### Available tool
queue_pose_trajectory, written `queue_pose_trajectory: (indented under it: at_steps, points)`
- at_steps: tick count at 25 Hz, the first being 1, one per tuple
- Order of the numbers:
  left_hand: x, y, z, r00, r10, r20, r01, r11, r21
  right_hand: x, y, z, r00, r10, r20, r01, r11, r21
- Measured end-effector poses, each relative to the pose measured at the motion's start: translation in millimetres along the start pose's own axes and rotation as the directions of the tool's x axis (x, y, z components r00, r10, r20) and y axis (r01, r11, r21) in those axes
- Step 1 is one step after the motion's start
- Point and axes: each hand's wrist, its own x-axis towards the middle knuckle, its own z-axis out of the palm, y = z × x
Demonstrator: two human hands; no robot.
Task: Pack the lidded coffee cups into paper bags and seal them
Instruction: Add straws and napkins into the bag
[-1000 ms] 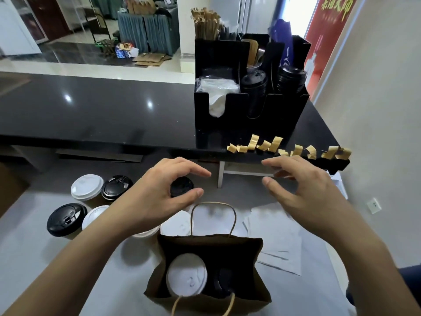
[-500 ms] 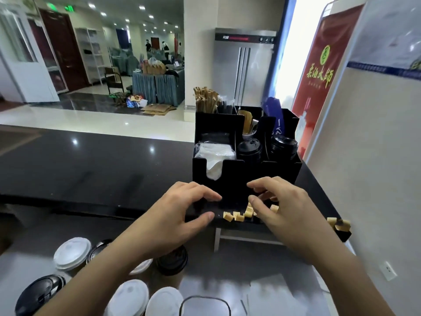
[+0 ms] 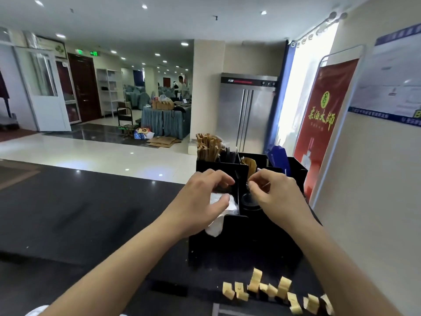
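My left hand (image 3: pixel 205 201) hovers in front of the black organizer (image 3: pixel 239 242), fingers curved, thumb apart, holding nothing. My right hand (image 3: pixel 271 197) is raised beside it with thumb and fingertips pinched together, seemingly on a small thin tape strip that is hard to make out. A row of tan tape strips (image 3: pixel 268 290) sticks along the front edge of the black counter (image 3: pixel 91 213). Only a sliver of one white cup lid (image 3: pixel 34 312) shows at the bottom left. The paper bag and the other cups are out of view.
The organizer holds white napkins (image 3: pixel 218 201), black lids (image 3: pixel 250 201), wooden stirrers (image 3: pixel 207 147) and a blue packet (image 3: pixel 276 156). A wall with a red banner (image 3: pixel 323 124) stands close on the right. A steel fridge (image 3: pixel 246 110) stands behind the counter.
The view has tilted up, so the bag and cups dropped out of sight. Both hands rose from over the bag to the tape strips, then up in front of the organizer.
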Motion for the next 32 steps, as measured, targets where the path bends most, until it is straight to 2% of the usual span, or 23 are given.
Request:
queue_pose_trajectory:
  at_steps: [11, 17, 23, 27, 32]
  points:
    - [72, -50, 33, 0.995, -0.089, -0.047, 0.089, 0.996, 0.004, 107, 34, 48, 0.993, 0.114, -0.040, -0.118, 0.986, -0.121]
    - [76, -64, 39, 0.994, -0.098, -0.054, 0.098, 0.995, -0.005, 142, 31, 70, 0.994, 0.054, 0.100, -0.039, 0.989, -0.140]
    - [74, -60, 33, 0.993, -0.094, -0.065, 0.093, 0.995, -0.018, 173, 29, 90, 0.982, 0.138, 0.132, -0.111, 0.975, -0.195]
    - [74, -57, 29, 0.994, -0.089, -0.058, 0.088, 0.996, -0.010, 187, 32, 96, 0.961, 0.151, 0.230, -0.079, 0.952, -0.297]
    - [74, -60, 28, 0.994, -0.090, -0.063, 0.090, 0.996, 0.000, 185, 31, 101, 0.964, 0.112, 0.240, -0.041, 0.959, -0.282]
